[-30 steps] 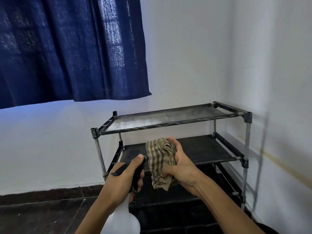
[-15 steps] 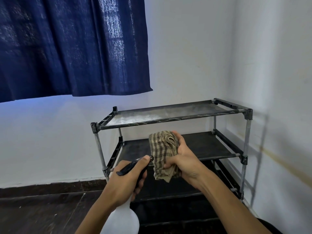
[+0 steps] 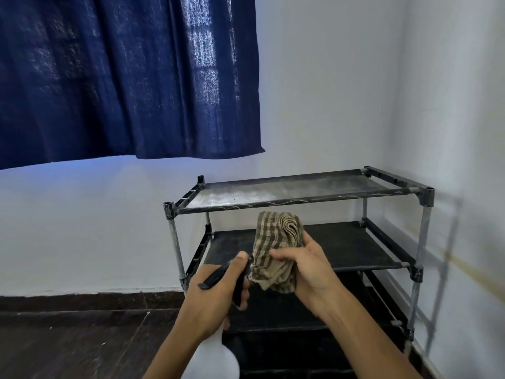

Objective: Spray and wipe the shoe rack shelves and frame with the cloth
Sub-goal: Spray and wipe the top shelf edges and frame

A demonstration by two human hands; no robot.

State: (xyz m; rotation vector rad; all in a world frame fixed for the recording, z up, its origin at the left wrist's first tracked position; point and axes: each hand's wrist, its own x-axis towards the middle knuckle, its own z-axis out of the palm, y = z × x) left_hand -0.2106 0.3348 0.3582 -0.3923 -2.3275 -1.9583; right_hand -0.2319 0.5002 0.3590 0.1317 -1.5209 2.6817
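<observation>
A black metal shoe rack (image 3: 295,205) stands in the room's corner; its top shelf is dusty and pale, the lower shelves dark. My left hand (image 3: 216,299) grips a white spray bottle (image 3: 216,359) by its black trigger head, the nozzle pointing at the cloth. My right hand (image 3: 308,272) holds a bunched brown checked cloth (image 3: 276,250) in front of the middle shelf, right beside the nozzle.
White walls close in behind and to the right of the rack. A dark blue curtain (image 3: 123,77) hangs at the upper left. Dark floor (image 3: 68,346) stretches to the left of the rack.
Both hands have risen slightly and drawn closer together; the spray nozzle now sits right against the cloth. The view has shifted a little.
</observation>
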